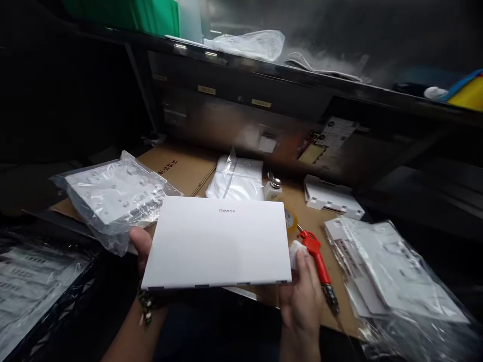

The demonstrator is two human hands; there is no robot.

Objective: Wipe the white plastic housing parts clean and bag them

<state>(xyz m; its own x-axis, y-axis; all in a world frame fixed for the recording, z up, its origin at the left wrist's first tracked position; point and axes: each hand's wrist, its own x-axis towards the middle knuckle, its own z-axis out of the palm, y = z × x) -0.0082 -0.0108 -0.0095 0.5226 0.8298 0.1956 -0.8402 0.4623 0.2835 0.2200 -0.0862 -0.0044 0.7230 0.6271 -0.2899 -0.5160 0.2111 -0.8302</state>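
A closed white laptop point(217, 241) with a brand name on its lid is held flat above the cardboard-covered bench point(181, 166). My left hand point(140, 246) grips its left edge from beneath. My right hand point(302, 291) holds its right near corner and also pinches a small white wad point(295, 250), perhaps a cloth. A red-handled air blow gun point(319, 256) lies on the cardboard just right of that hand.
A bagged white panel point(113, 196) lies at the left, bagged white parts point(385, 271) at the right. Behind the laptop are a plastic-wrapped item point(237, 178), a small bottle point(273, 186), a tape roll point(291, 219) and a white box point(332, 198). A dark shelf point(302, 75) runs overhead.
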